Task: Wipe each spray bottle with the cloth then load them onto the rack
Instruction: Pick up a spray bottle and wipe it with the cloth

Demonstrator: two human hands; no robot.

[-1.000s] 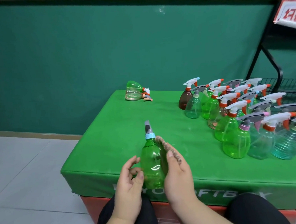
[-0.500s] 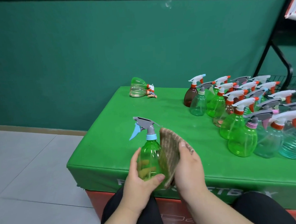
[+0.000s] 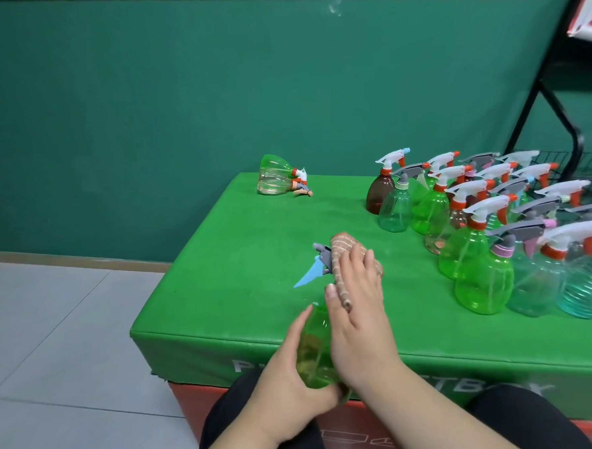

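Observation:
My left hand (image 3: 297, 372) grips the body of a green spray bottle (image 3: 314, 347) at the near edge of the green table (image 3: 248, 261). The bottle's grey head and blue trigger (image 3: 312, 271) point left. My right hand (image 3: 355, 310) presses a brown striped cloth (image 3: 341, 256) over the bottle's neck and head, with its thumb curled round the cloth. Several spray bottles (image 3: 477, 235) stand in rows at the right of the table. The black wire rack (image 3: 572, 161) stands behind them at the far right.
One green bottle (image 3: 278, 175) lies on its side at the table's far left corner. A dark green wall runs behind the table. Grey floor tiles lie to the left. A red box sits under the green top by my knees.
My right hand has slid the cloth up from the bottle's body to its neck and head. The bottle has turned so that its trigger points left.

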